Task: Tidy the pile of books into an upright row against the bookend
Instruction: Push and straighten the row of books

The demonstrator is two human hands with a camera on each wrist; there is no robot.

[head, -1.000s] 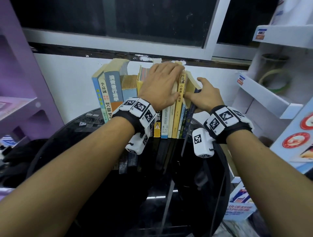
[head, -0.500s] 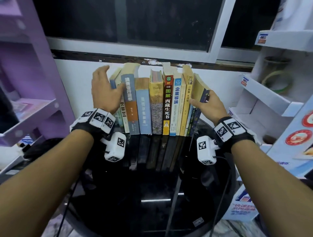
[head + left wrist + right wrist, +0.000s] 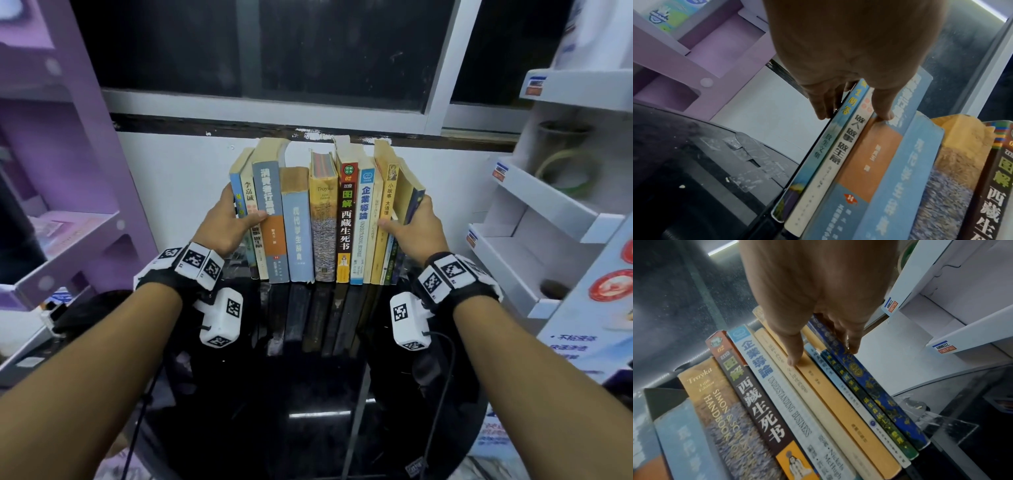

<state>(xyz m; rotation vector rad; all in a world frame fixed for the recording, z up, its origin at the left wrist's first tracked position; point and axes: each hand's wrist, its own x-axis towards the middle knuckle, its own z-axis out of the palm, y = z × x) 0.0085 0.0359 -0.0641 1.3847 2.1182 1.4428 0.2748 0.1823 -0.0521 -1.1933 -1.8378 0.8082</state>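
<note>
A row of about a dozen paperback and hardback books (image 3: 325,219) stands upright, spines facing out, on a glossy black round bench (image 3: 308,394) against a white wall. Spines run from pale blue and cream at the left, through a blue-and-orange one, a gold one and a dark red-topped one, to thin yellow, green and navy volumes at the right. A clear plastic bookend (image 3: 937,423) sits just beside the navy book.

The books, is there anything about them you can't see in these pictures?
- Left hand fingers: head view, hidden behind the row's left end.
- Right hand fingers: head view, behind the blue book.
- Pale blue spine: its title is too blurred to read.
- Bookend: right wrist view, clear plastic, shape hard to trace.
</note>
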